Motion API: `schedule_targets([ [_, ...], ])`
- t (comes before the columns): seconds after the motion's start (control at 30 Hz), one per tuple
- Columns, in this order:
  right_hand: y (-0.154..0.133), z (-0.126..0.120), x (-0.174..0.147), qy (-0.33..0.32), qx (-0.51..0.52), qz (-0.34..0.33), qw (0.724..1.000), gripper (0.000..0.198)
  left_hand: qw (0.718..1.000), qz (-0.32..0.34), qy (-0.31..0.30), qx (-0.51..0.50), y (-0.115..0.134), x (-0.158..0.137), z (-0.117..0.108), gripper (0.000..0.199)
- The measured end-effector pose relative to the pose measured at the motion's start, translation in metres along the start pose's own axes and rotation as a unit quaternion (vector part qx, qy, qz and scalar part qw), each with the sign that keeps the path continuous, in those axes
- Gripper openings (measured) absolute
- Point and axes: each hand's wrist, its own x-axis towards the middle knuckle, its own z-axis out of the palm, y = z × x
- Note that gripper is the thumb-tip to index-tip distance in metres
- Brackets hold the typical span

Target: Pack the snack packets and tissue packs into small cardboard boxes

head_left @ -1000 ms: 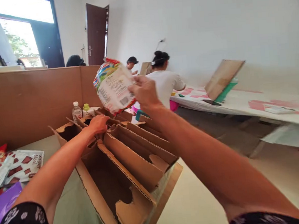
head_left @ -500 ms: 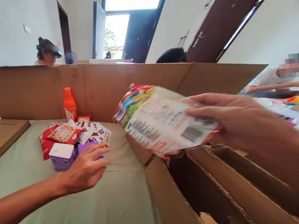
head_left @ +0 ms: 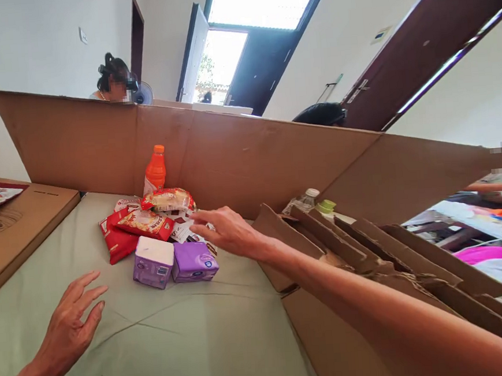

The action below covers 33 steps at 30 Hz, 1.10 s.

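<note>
Your left hand [head_left: 73, 323] and right hand [head_left: 226, 230] are open, empty.
Left of centre, the red-ended packet [head_left: 169, 200] lies loosely atop the pile [head_left: 145, 225]; brushing it could send it sliding or knock the orange bottle [head_left: 155, 173]. At lower right, your forearm [head_left: 350, 293] could snag the dividers [head_left: 346, 235] of the cardboard carton [head_left: 317, 333], whose contents you can't see.
</note>
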Motion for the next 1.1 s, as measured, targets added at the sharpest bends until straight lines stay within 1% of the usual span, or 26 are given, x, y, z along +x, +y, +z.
schedule_targets([
  [0.1,-0.016,0.006,-0.036,-0.053,-0.020,-0.006,0.998,0.027,0.999,-0.034,-0.028,-0.020,-0.014,-0.016,0.011,0.025],
  [0.17,-0.024,0.011,-0.066,-0.093,-0.010,0.003,0.996,0.026,0.998,-0.036,-0.044,-0.037,-0.018,-0.021,0.021,0.027],
  [0.23,-0.033,0.018,-0.097,-0.137,0.025,0.015,0.990,0.029,0.996,-0.031,-0.060,-0.055,-0.019,-0.021,0.033,0.028],
  [0.33,-0.046,0.032,-0.138,-0.203,0.097,0.042,0.974,0.033,0.992,-0.023,-0.095,-0.077,-0.015,-0.016,0.047,0.032],
  [0.4,-0.054,0.046,-0.160,-0.229,0.146,0.076,0.959,0.034,0.989,-0.018,-0.113,-0.091,-0.011,-0.013,0.055,0.035],
  [0.47,-0.059,0.063,-0.178,-0.250,0.195,0.107,0.942,0.034,0.988,-0.014,-0.119,-0.102,-0.008,-0.011,0.062,0.037],
  [0.53,-0.061,0.084,-0.192,-0.258,0.240,0.124,0.928,0.032,0.987,-0.005,-0.120,-0.109,-0.009,-0.011,0.070,0.037],
  [0.57,-0.060,0.095,-0.197,-0.249,0.259,0.129,0.924,0.030,0.986,0.005,-0.121,-0.113,-0.011,-0.010,0.074,0.037],
  [0.63,-0.056,0.114,-0.206,-0.193,0.286,0.138,0.928,0.026,0.983,0.026,-0.130,-0.124,-0.016,-0.008,0.085,0.036],
  [0.7,-0.050,0.126,-0.214,-0.101,0.282,0.140,0.944,0.022,0.979,0.034,-0.148,-0.134,-0.020,-0.003,0.097,0.036],
  [0.77,-0.044,0.128,-0.222,0.016,0.232,0.126,0.965,0.021,0.975,0.021,-0.170,-0.140,-0.018,0.005,0.108,0.037],
  [0.8,-0.041,0.124,-0.227,0.080,0.191,0.113,0.972,0.022,0.974,0.010,-0.175,-0.143,-0.015,0.009,0.112,0.037],
  [0.83,-0.040,0.118,-0.233,0.148,0.144,0.099,0.973,0.025,0.974,-0.003,-0.174,-0.144,-0.009,0.013,0.115,0.037],
  [0.87,-0.038,0.110,-0.240,0.214,0.094,0.090,0.968,0.030,0.974,-0.016,-0.173,-0.143,-0.002,0.016,0.117,0.036],
  [0.9,-0.037,0.100,-0.248,0.274,0.044,0.086,0.957,0.037,0.974,-0.029,-0.172,-0.142,0.005,0.020,0.119,0.036],
  [0.97,-0.030,0.080,-0.266,0.358,-0.055,0.113,0.925,0.058,0.968,-0.050,-0.206,-0.137,0.020,0.024,0.121,0.038],
  [1.0,-0.025,0.070,-0.276,0.379,-0.103,0.142,0.909,0.068,0.965,-0.059,-0.217,-0.133,0.025,0.025,0.122,0.039],
  [1.03,-0.018,0.062,-0.285,0.385,-0.145,0.181,0.893,0.077,0.963,-0.069,-0.225,-0.130,0.030,0.025,0.124,0.041],
  [1.1,0.001,0.053,-0.302,0.369,-0.203,0.262,0.869,0.087,0.960,-0.085,-0.234,-0.125,0.035,0.022,0.126,0.042],
])
